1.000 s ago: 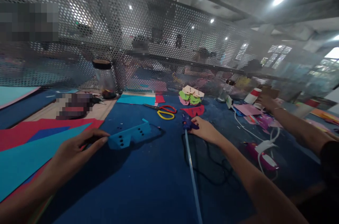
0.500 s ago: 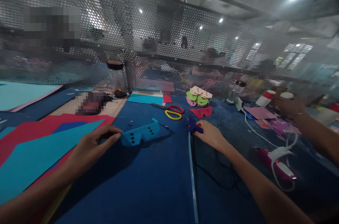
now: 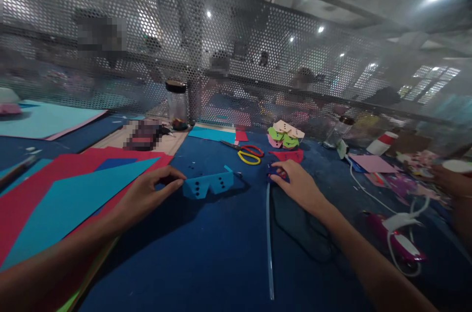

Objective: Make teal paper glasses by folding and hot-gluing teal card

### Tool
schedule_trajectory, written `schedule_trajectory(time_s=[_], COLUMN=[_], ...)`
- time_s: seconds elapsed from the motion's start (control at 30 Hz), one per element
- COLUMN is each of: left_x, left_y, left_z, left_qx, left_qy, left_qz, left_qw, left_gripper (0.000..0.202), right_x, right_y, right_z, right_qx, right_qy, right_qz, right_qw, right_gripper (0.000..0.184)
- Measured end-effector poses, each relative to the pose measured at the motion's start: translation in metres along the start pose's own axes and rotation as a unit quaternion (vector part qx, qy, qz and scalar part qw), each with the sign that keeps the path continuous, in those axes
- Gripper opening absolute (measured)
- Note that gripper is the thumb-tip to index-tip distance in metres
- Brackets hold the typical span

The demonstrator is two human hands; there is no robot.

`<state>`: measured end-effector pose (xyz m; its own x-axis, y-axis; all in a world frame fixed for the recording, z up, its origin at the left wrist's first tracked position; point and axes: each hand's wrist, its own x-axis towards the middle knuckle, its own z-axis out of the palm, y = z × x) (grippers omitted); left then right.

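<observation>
My left hand (image 3: 157, 191) pinches the left end of blue paper glasses (image 3: 208, 185), which have small black dots on the front and a folded arm at the right end. My right hand (image 3: 300, 186) has its fingers curled round a dark blue glue gun (image 3: 272, 172), mostly hidden under them. A clear glue stick (image 3: 270, 243) reaches from the gun towards me. Scissors (image 3: 248, 153) with red and yellow handles lie beyond and between the hands. Red paper glasses (image 3: 289, 155) lie just past my right hand, with a pile of cream, green and pink ones (image 3: 284, 131) behind.
Red and blue paper sheets (image 3: 73, 199) cover the left of the table. Glass jars (image 3: 177, 108) stand by the perforated metal screen (image 3: 236, 56). At right lies a magenta glue gun (image 3: 401, 243) with a white cord, near a co-worker's hand (image 3: 452, 181).
The view has turned left, so things appear further right. My right fingers have shifted over the glue gun and cover more of it. The co-worker's hand has moved towards the right edge.
</observation>
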<state>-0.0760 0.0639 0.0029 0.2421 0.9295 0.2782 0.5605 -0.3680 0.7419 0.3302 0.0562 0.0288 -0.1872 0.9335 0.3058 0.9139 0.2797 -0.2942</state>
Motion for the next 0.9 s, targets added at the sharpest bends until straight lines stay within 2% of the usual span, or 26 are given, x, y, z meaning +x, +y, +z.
schedule_trajectory(time_s=[0.07, 0.17, 0.3, 0.4, 0.63, 0.77, 0.9], left_x=[0.0, 0.001, 0.004, 0.01, 0.032, 0.044, 0.048], left_y=[-0.004, -0.004, 0.009, 0.016, 0.018, 0.017, 0.007], left_z=[0.001, 0.001, -0.002, -0.002, 0.007, 0.019, 0.029], left_qx=[0.003, -0.005, -0.021, -0.024, -0.035, -0.041, -0.047], left_qy=[0.0, -0.005, -0.006, -0.013, -0.047, -0.028, -0.016], left_qz=[0.007, 0.019, 0.024, 0.034, 0.065, 0.097, 0.101], left_qw=[1.0, 1.0, 0.999, 0.999, 0.996, 0.994, 0.994], left_gripper=[0.033, 0.034, 0.031, 0.03, 0.021, 0.02, 0.019], right_x=[0.002, 0.007, 0.016, 0.021, 0.027, 0.026, 0.026], right_y=[-0.022, -0.051, -0.069, -0.068, -0.059, -0.053, -0.047], right_z=[-0.003, -0.001, 0.01, 0.02, 0.032, 0.036, 0.045], right_qx=[0.09, 0.17, 0.211, 0.236, 0.257, 0.25, 0.239], right_qy=[0.008, -0.028, -0.046, -0.045, -0.004, -0.002, -0.005], right_qz=[-0.059, -0.141, -0.177, -0.164, -0.141, -0.126, -0.117], right_qw=[0.994, 0.975, 0.96, 0.957, 0.956, 0.96, 0.964], right_gripper=[0.025, 0.026, 0.027, 0.025, 0.011, 0.01, 0.009])
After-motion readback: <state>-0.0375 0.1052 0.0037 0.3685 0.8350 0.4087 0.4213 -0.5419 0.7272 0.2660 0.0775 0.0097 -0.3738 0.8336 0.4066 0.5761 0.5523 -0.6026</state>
